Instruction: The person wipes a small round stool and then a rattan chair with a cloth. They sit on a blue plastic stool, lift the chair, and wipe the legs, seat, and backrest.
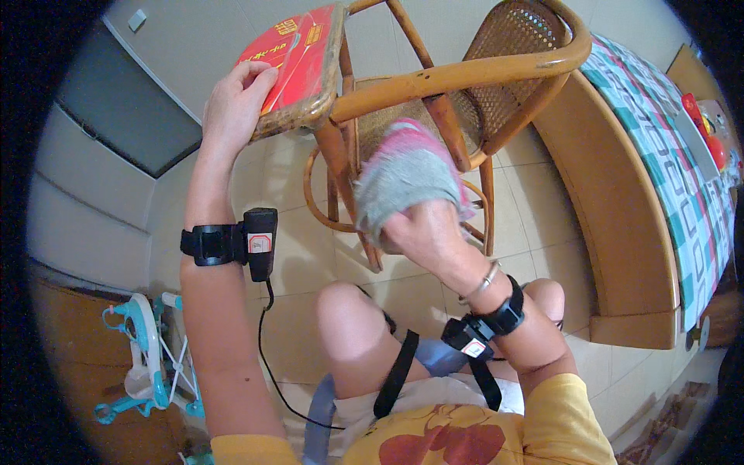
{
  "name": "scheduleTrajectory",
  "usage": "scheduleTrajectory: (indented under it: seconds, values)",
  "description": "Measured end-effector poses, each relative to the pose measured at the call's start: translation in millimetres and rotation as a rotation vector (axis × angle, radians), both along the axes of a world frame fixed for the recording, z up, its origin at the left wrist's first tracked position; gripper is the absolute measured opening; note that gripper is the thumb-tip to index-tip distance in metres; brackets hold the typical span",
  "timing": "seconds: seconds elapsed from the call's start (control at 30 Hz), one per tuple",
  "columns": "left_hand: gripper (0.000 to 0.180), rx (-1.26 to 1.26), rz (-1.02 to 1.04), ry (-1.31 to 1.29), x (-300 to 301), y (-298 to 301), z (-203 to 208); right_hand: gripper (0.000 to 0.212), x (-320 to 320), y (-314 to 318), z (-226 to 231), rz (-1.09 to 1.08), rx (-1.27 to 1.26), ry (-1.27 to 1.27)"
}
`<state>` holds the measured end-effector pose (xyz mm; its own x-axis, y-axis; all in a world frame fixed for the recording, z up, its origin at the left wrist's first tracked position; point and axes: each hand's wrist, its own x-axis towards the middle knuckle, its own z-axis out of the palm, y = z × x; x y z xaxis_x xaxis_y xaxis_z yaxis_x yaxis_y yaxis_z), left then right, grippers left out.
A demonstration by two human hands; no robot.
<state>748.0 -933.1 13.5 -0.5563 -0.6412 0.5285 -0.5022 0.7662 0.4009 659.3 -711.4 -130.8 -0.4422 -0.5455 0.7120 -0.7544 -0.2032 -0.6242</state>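
Observation:
In front of me stands a rattan chair (457, 74) with a cane-woven back and a wooden-edged tray (314, 74) covered in red. My left hand (236, 105) grips the near left edge of that tray, fingers bent over it. A pink and grey cloth (415, 167) is bunched in my right hand (426, 236), close to the chair's seat and front posts. The cloth hides most of the right fingers and part of the seat. Whether it touches the rattan, I cannot tell.
A wooden bed or bench frame (620, 194) with a checked cloth (655, 147) stands on the right. White and turquoise baby-walker-like frame (147, 356) at lower left. A black cable (267, 356) hangs from the device on my left wrist. Tiled floor (310, 256) lies below.

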Motion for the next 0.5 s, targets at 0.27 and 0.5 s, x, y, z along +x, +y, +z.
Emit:
scheduleTrajectory:
  seconds: [0.27,0.5]
  values:
    - [0.038,0.068,-0.065,0.019,0,-6,0,0.027,6,-60,4,0.139,0.197,-0.068]
    - [0.036,0.152,-0.130,0.092,-1,-12,-4,0.019,-7,-59,-48,-0.137,0.456,0.216]
